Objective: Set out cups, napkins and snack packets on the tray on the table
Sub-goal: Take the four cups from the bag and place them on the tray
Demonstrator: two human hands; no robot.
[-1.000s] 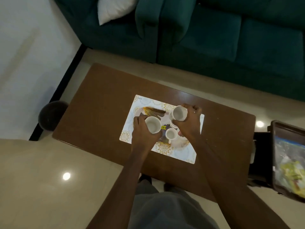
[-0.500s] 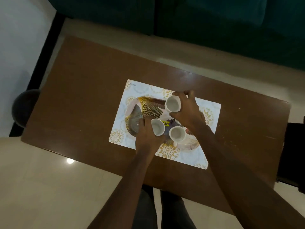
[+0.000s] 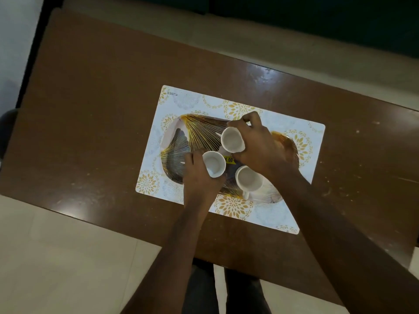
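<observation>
An oval tray (image 3: 179, 137) with gold fan lines lies on a white placemat (image 3: 181, 98) on the brown table (image 3: 90, 98). My left hand (image 3: 197, 180) grips a white cup (image 3: 213, 163) over the tray's near middle. My right hand (image 3: 260, 148) grips a second white cup (image 3: 231, 139) just beyond it. A third white cup (image 3: 249, 179) with a handle stands on the tray under my right wrist. A yellow price sticker (image 3: 228, 159) shows between the cups. No napkins or snack packets are in view.
The table's near edge runs above my legs (image 3: 226, 291). A dark green sofa (image 3: 317, 19) lies beyond the far edge. A dark round bin (image 3: 6, 123) sits off the table's left end on the pale floor.
The camera has tipped down and closer to the table. Both hands have kept their cups and lowered them slightly toward the tray; the third cup has not moved.
</observation>
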